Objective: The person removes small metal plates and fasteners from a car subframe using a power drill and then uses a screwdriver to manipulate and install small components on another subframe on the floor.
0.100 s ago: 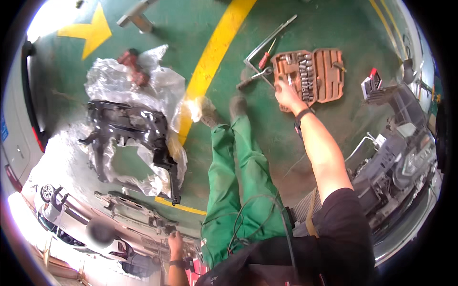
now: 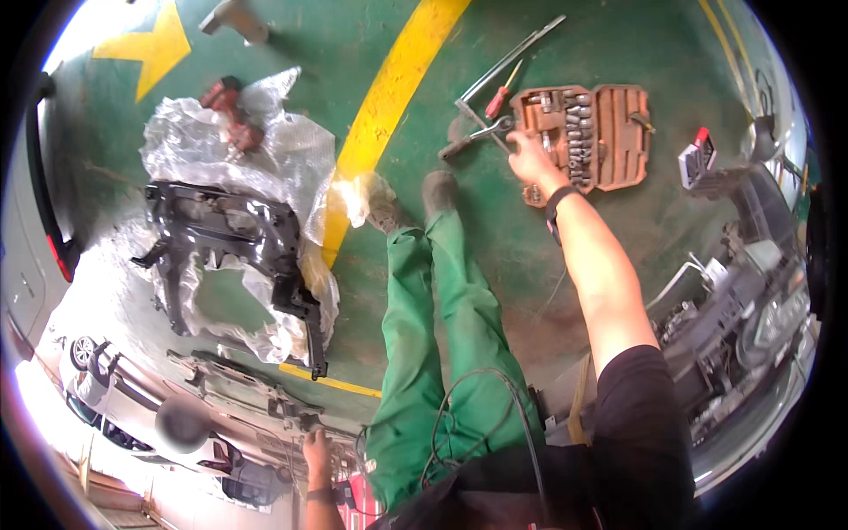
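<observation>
My right hand (image 2: 531,157) reaches to the left edge of an open brown socket case (image 2: 618,132), its fingers closed on a slim metal tool. Beside it lie a ratchet (image 2: 488,132), a red-and-yellow screwdriver (image 2: 498,102) and a long metal bar (image 2: 523,53). My left hand (image 2: 316,450) hangs low at the bottom left, its fingers curled beside the old metal frame (image 2: 221,380); what they hold, if anything, is too small to make out.
A black car front panel (image 2: 221,212) lies on plastic wrap (image 2: 168,141) with a red power tool (image 2: 234,119). A car front end (image 2: 760,300) is at the right, a white car (image 2: 132,424) at lower left. My feet (image 2: 440,193) stand by a yellow floor line (image 2: 406,53).
The view has shifted slightly. My right hand has moved a little up relative to the socket case, still on the slim tool.
</observation>
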The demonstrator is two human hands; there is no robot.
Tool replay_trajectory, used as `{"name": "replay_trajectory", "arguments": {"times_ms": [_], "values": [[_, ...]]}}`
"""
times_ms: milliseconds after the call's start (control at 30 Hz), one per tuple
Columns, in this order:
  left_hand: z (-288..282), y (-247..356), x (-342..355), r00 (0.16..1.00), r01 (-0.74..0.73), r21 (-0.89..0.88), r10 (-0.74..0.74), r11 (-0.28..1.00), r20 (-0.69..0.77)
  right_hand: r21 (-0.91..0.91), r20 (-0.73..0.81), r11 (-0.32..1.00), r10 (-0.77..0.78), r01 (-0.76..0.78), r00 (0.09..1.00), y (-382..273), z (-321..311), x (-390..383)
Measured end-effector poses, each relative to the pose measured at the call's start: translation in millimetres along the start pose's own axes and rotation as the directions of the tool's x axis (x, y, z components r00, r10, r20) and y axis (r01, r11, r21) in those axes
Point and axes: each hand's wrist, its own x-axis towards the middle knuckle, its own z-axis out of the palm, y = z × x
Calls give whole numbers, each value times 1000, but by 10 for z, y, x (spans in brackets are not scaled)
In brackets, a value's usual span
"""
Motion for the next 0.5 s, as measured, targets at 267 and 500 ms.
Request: {"name": "replay_trajectory", "arguments": {"times_ms": [267, 500], "values": [[916, 1487, 410, 949, -303, -10, 303, 953, 93, -147, 112, 976, 176, -159, 978, 453, 1088, 1722], [1086, 1109, 543, 967, -232, 9, 230, 973, 109, -116, -225, 980, 136, -165, 965, 213, 1128, 1495]]}}
